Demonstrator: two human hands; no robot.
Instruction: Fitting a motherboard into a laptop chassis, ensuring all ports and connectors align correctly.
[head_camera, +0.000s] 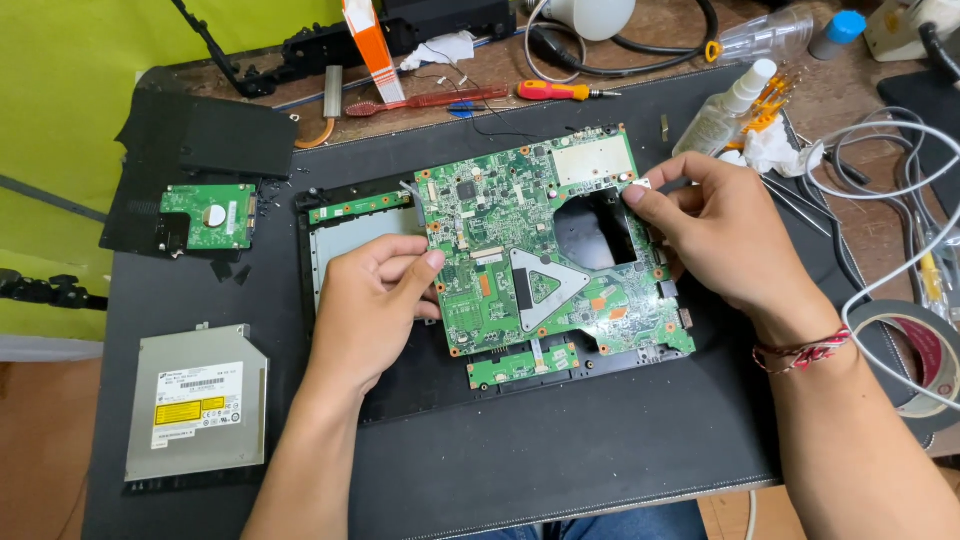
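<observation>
A large green laptop motherboard (520, 230) with a triangular metal bracket lies over a black laptop base shell (420, 385) on a dark mat. My left hand (375, 300) grips the board's left edge, thumb on top. My right hand (715, 225) pinches the board's upper right edge, beside the square cut-out. A red string bracelet sits on the right wrist. Two small green daughter boards (522, 364) show at the shell's upper left and lower middle.
A silver optical drive (197, 400) and a hard drive with green board (208, 216) lie at left on the mat (560, 450). Screwdrivers (560, 91), a red toothbrush, a spray bottle (725, 105), tissue, cables and a tape roll (920, 355) crowd the back and right.
</observation>
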